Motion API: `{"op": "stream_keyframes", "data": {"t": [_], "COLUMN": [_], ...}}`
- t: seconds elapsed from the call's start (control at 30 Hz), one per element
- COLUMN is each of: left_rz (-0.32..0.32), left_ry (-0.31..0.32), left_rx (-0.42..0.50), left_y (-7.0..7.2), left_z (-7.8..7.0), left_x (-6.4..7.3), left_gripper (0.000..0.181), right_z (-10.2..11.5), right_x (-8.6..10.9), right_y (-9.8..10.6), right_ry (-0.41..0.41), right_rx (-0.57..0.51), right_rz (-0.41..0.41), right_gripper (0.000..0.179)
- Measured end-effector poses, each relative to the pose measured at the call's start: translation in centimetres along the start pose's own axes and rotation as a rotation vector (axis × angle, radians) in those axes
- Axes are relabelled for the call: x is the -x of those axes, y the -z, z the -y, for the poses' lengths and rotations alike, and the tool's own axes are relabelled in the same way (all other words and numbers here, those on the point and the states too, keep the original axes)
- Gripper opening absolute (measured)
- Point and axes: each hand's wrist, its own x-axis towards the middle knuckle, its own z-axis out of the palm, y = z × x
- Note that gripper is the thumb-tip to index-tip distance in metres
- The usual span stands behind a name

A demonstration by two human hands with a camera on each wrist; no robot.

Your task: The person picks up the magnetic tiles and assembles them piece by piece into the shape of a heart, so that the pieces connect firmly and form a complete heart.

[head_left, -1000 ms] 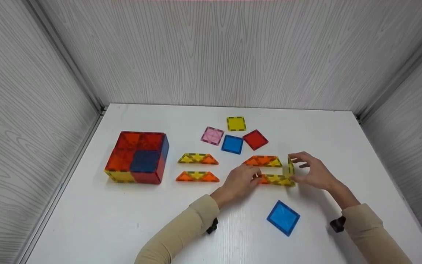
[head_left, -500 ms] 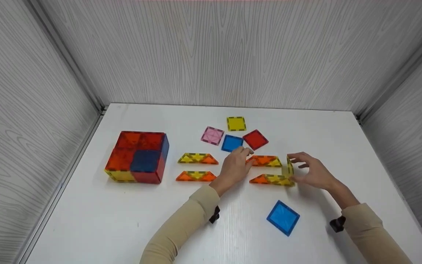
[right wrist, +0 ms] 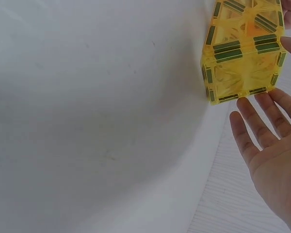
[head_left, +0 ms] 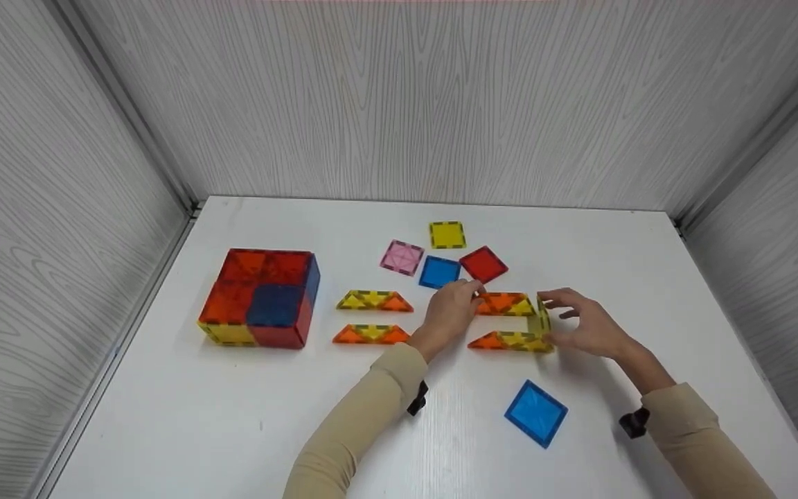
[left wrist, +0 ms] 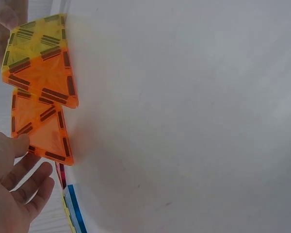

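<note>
In the head view, my left hand (head_left: 451, 308) pinches the left end of the far trapezoid strip (head_left: 503, 303) of orange and yellow magnetic tiles. The left wrist view has its thumb on the strip's face and its other fingers behind. My right hand (head_left: 589, 326) holds an upright yellow square magnetic tile (right wrist: 245, 75) between thumb and fingertips. That square spans the right ends of the far strip and the near trapezoid strip (head_left: 510, 341), so the three form a U open to the left. Both strips stand on edge.
Left stands a box (head_left: 229, 294) of red, blue and yellow tiles. Two similar strips, one far (head_left: 373, 300) and one near (head_left: 370, 334), lie between. Behind are pink (head_left: 402, 257), yellow (head_left: 447, 235), blue (head_left: 438, 272) and red (head_left: 483, 264) squares; a larger blue square (head_left: 536, 414) lies in front.
My left hand has gone from the near strip to the far strip's left end. My right hand has shifted slightly left with the yellow square, which now meets the far strip.
</note>
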Motion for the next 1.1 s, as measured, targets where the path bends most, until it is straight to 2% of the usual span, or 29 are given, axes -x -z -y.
{"op": "stream_keyframes", "data": {"t": [0.23,0.43,0.6,0.8,0.97,1.1], "left_rz": [0.018,0.019,-0.002,0.015,0.073,0.074], "left_ry": [-0.045,-0.021,-0.001,-0.061,-0.064,-0.089], "left_rx": [-0.029,0.006,0.059,0.073,0.203,0.239], "left_y": [-0.2,-0.2,-0.2,-0.2,-0.5,-1.0], "left_z": [-0.5,-0.4,-0.5,-0.7,-0.7,-0.5], "left_x": [-0.3,-0.1,1.4,3.8,5.2,5.7], "left_gripper": [0.018,0.023,0.033,0.037,0.037,0.027], "right_z": [0.5,0.6,0.2,0.2,1.7,3.4], "right_x": [-0.3,-0.1,1.5,4.4,6.5,7.7], "right_y": [-0.2,-0.1,-0.1,-0.4,-1.4,-2.6], "right_ry": [0.012,0.002,-0.025,-0.046,-0.102,-0.185], "right_rx": [0.008,0.014,0.014,0.063,0.109,0.175], "right_rz": [0.006,-0.016,-0.077,-0.147,-0.185,-0.166], "right_gripper": [0.07,0.07,0.07,0.064,0.06,0.061]}}
